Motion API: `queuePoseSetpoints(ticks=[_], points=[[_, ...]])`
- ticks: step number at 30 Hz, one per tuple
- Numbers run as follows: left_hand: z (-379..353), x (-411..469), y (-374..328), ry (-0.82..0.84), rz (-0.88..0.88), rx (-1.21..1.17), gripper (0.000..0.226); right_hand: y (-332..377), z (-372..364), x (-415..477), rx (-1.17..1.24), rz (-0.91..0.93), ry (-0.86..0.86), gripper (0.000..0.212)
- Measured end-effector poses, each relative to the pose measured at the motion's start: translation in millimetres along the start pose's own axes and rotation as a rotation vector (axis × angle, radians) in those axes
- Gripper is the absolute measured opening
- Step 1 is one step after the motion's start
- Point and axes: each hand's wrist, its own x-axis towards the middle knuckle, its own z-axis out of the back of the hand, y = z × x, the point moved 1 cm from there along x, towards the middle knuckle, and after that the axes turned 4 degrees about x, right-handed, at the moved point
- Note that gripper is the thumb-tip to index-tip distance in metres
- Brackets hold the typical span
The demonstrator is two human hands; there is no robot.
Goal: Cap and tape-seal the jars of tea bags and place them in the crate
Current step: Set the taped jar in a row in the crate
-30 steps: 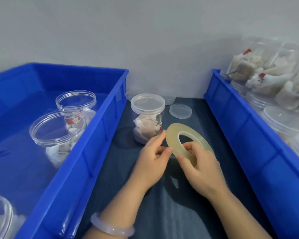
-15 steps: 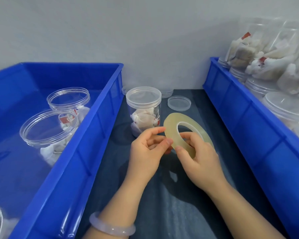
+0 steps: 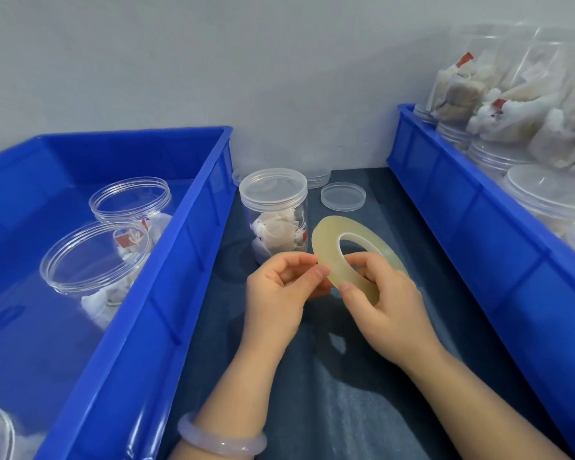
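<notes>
The capped jar [image 3: 274,220] of tea bags [image 3: 276,234] stands upright on the dark cloth [image 3: 329,393], its clear lid seated on top. Just in front of the capped jar and a little to its right, the tape roll [image 3: 324,250] is held up off the cloth, tilted so its flat yellowish face shows. The right hand [image 3: 385,303] grips the roll's near side, thumb pressed on the face and a finger curled into the centre hole. The left hand [image 3: 279,293] pinches thumb and forefinger together at the roll's left edge, other fingers curled under; whether a free end of tape sits between them I cannot tell. A pale bracelet [image 3: 219,441] circles the left wrist. Behind the capped jar to its right lies a loose lid [image 3: 343,196], flat on the cloth. Left of the capped jar stands a blue crate [image 3: 166,293] holding open jars [image 3: 97,260] with tea bags inside. Well to the right of the capped jar, a second blue crate [image 3: 478,227] carries lidded jars [image 3: 545,190], with more jars of tea bags stacked on them.
</notes>
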Motion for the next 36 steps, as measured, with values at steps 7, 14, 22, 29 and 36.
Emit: queuePoseSetpoints(ticks=[7,14,22,29,36], points=[[0.1,0.9,-0.9,-0.023,-0.001,0.017,0.01,1.4,-1.9,-0.7,-0.002,-0.004,0.009,0.034],[1.0,-0.4,0.0,-0.102,-0.053,0.09,0.016,3.0,-0.9,-0.7,-0.07,0.023,0.022,0.041],[-1.6,-2.4,3.4,-0.074,-0.088,0.398,0.017,-1.3,-2.4,0.2,-0.152,0.031,0.057,0.038],[0.4,-2.3,0.6,-0.086,-0.122,0.211,0.014,-0.8,-0.3,0.0,-0.107,0.036,0.018,0.04],[-2.2,-5.4,4.1,-0.107,-0.204,0.596,0.021,-0.5,-0.7,-0.6,-0.121,0.052,0.031,0.041]])
